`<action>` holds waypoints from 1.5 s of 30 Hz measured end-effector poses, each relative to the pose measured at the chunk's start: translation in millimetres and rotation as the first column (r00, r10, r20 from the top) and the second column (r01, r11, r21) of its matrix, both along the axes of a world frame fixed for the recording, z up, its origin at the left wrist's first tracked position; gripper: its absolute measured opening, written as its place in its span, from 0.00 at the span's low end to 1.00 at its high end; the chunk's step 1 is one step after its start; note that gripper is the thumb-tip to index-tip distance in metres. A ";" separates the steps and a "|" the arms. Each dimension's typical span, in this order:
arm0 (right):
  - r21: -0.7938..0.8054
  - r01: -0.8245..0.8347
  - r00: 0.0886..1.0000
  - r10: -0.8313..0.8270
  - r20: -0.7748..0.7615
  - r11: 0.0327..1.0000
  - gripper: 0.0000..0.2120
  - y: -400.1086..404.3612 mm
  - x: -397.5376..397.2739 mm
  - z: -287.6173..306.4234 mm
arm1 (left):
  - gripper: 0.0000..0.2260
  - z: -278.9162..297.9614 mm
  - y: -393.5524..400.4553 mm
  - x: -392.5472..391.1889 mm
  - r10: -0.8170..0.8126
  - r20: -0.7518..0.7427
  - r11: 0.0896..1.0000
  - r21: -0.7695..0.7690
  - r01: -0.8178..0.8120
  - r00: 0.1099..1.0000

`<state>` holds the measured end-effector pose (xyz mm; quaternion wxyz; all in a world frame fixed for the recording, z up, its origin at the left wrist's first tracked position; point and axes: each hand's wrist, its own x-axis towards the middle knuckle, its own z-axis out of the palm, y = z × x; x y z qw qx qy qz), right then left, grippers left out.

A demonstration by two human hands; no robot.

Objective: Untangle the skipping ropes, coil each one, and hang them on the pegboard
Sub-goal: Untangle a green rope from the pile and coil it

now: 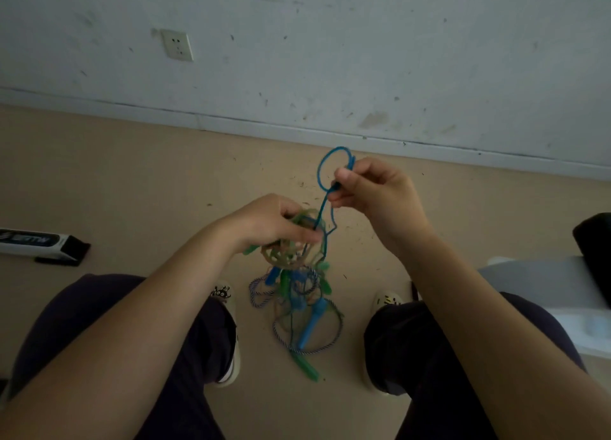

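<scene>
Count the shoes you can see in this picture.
2. One shoe peeks past the left knee; the other shoe sits beside the right knee. The tangle of ropes hangs between them.

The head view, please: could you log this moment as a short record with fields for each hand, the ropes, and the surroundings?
left hand: left hand grips the tangled bundle of ropes, held above the floor
right hand: right hand pinches the blue rope, drawn up into a loop
ropes: blue, green and tan strands knotted together; a blue handle and a green handle dangle low
stage: still tangled, nothing coiled
pegboard: not in view
surroundings: beige floor, white wall with a socket, person's shoes
</scene>
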<state>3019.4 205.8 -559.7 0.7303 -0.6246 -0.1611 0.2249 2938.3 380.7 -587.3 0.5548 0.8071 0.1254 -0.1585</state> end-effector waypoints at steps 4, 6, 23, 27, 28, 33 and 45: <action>0.101 0.083 0.997 -0.082 -0.012 0.991 0.03 -7.4 6.3 6.1 | 0.05 -11.3 2.4 1.2 -0.065 -0.042 0.967 0.242 0.073 0.997; 0.036 0.109 0.994 -0.110 0.022 0.993 0.07 -7.2 9.2 2.5 | 0.06 -6.6 2.7 1.3 0.011 0.066 0.987 0.157 -0.022 0.998; -0.539 -0.230 0.903 0.384 0.191 0.810 0.05 13.5 -9.4 -25.5 | 0.10 16.2 -10.1 -0.5 0.439 0.038 0.751 -0.564 -0.343 0.898; -0.506 -0.216 0.902 0.370 0.224 0.835 0.04 11.5 -7.0 -23.5 | 0.15 13.8 -5.8 -0.3 0.450 0.062 0.815 -0.437 -0.381 0.891; -0.458 -0.201 0.915 0.333 0.229 0.866 0.02 9.8 -6.0 -21.0 | 0.18 13.7 -4.5 -0.3 0.442 0.075 0.849 -0.358 -0.389 0.894; -0.040 -0.087 0.993 0.090 0.073 0.995 0.03 -0.7 3.9 -3.5 | 0.16 8.8 -0.9 1.4 0.289 0.064 0.949 -0.152 -0.277 0.955; -0.318 -0.111 0.984 0.149 0.097 0.941 0.02 -5.3 8.1 -10.8 | 0.10 -2.8 -5.6 7.0 0.397 0.141 0.903 -0.234 -0.359 0.907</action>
